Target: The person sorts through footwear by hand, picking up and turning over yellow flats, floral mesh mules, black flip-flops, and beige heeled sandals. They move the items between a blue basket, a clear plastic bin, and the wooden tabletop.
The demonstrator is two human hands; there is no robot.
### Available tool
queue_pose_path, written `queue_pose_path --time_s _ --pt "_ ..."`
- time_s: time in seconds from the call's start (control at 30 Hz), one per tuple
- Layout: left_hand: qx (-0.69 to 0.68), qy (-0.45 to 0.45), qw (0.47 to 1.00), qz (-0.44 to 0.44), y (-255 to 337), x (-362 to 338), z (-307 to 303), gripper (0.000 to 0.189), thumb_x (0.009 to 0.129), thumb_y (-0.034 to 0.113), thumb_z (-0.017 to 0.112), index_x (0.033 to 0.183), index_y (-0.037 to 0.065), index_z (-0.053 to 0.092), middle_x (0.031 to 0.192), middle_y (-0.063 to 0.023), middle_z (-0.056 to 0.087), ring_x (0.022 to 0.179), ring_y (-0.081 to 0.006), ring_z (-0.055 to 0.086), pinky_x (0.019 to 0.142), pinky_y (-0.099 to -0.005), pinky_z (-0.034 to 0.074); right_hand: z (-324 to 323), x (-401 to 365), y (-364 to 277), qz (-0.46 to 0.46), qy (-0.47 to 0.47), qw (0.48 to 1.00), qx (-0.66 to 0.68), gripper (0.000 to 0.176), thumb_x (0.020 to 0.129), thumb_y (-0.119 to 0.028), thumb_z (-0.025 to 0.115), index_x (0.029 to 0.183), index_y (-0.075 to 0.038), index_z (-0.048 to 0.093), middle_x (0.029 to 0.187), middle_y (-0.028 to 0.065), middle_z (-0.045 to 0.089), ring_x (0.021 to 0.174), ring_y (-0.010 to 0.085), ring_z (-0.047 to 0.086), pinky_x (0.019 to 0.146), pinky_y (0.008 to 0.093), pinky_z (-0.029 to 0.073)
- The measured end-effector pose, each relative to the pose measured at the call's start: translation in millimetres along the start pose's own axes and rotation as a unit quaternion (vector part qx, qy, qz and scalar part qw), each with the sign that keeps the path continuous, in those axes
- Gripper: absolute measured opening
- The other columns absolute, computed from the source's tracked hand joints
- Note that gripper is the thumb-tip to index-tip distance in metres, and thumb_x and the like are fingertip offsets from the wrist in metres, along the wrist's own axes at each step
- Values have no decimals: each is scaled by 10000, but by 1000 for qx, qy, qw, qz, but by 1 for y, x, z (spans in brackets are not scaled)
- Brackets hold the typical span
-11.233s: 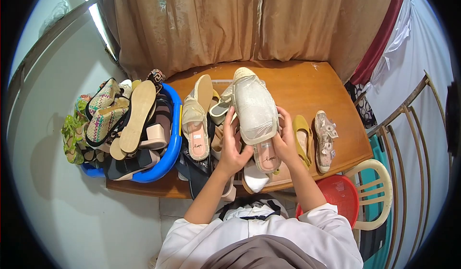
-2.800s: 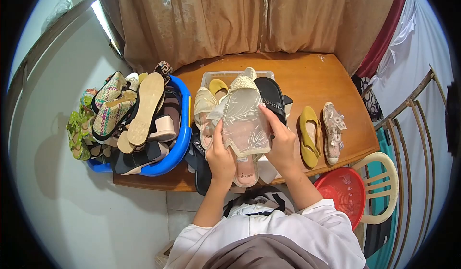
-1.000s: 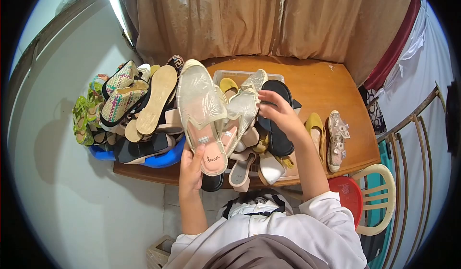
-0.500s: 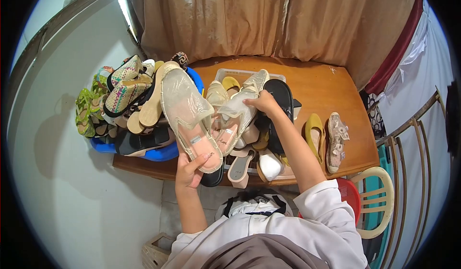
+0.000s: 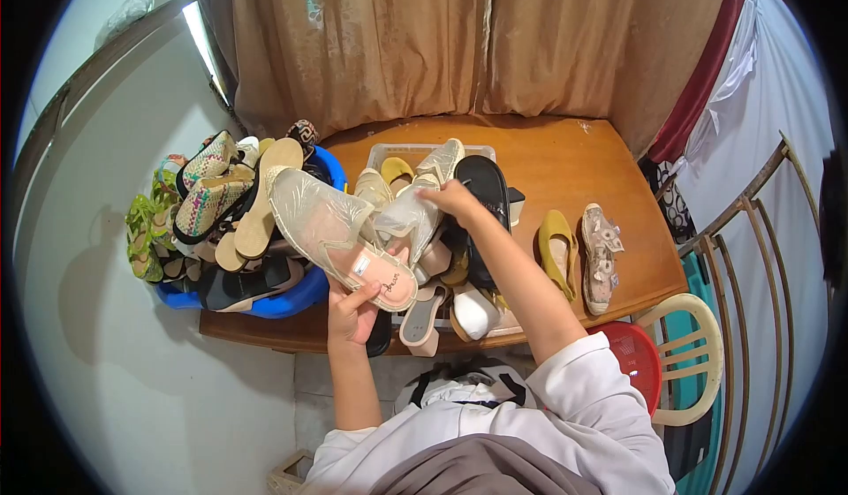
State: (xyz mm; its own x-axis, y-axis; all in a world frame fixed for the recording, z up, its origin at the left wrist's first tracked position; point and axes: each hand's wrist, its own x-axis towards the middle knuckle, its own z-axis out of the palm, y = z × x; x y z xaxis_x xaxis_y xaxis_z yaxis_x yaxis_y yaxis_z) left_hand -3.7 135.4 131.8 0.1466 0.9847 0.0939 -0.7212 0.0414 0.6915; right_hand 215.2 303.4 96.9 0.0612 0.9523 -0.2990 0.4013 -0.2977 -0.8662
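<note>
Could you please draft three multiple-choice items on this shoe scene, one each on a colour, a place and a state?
1. The basin heaped with shoes is: A blue; B red; C white.
2. The mustard flat lies: A in the basin; B on the floor; C on the table, beside the lace shoe.
3. The left hand has its grip: A open and empty; B shut on the mesh slipper by its heel end; C flat on the table.
Answers: 1 A, its rim shows blue under the heap; 2 C, it rests on bare wood right of the pile; 3 B, the hand clasps the slipper's pink-lined heel end.
</note>
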Motion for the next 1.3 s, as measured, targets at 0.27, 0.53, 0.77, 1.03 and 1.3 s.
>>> queue_pose_path --time_s 0.27,0.53,0.77,1.03,1.3 --pt "-150 -32 988 2 -6 -4 -19 723 627 -111 482 1319 80 390 1263 -175 471 1201 -365 437 1005 -530 366 15 -8 -17 57 6 994 -92 948 547 -437 817 1221 102 427 1156 223 543 1103 317 495 908 376 411" --pt "-15 51 995 83 2 1 -6 714 668 -165 553 1299 120 381 1198 -102 494 1118 -272 499 961 -450 412 -29 -54 -18 -21 -159 934 319 511 781 -173 683 1218 -120 425 1103 52 561 1001 181 560 823 393 476" --pt "14 49 987 152 -5 25 30 647 763 -150 511 1325 133 365 1250 -120 470 1152 -268 486 966 -443 432 -104 -90 21 -127 -58 805 577 502 821 -105 641 1241 -127 368 1116 56 532 1004 197 560 832 393 499" --pt "76 83 980 166 -43 53 98 724 779 -141 562 1371 118 236 1296 -104 396 1167 -205 452 977 -350 410 -144 -113 54 -216 47 726 651 462 894 -115 533 1301 -169 321 1205 100 476 1096 243 523 884 430 497" --pt "247 49 927 280 -107 75 122 653 792 -31 648 1307 37 253 1242 -119 395 1071 -168 464 921 -288 390 -143 -117 64 -261 52 703 659 405 923 -153 482 1302 -122 343 1207 102 504 1110 253 524 916 435 476"
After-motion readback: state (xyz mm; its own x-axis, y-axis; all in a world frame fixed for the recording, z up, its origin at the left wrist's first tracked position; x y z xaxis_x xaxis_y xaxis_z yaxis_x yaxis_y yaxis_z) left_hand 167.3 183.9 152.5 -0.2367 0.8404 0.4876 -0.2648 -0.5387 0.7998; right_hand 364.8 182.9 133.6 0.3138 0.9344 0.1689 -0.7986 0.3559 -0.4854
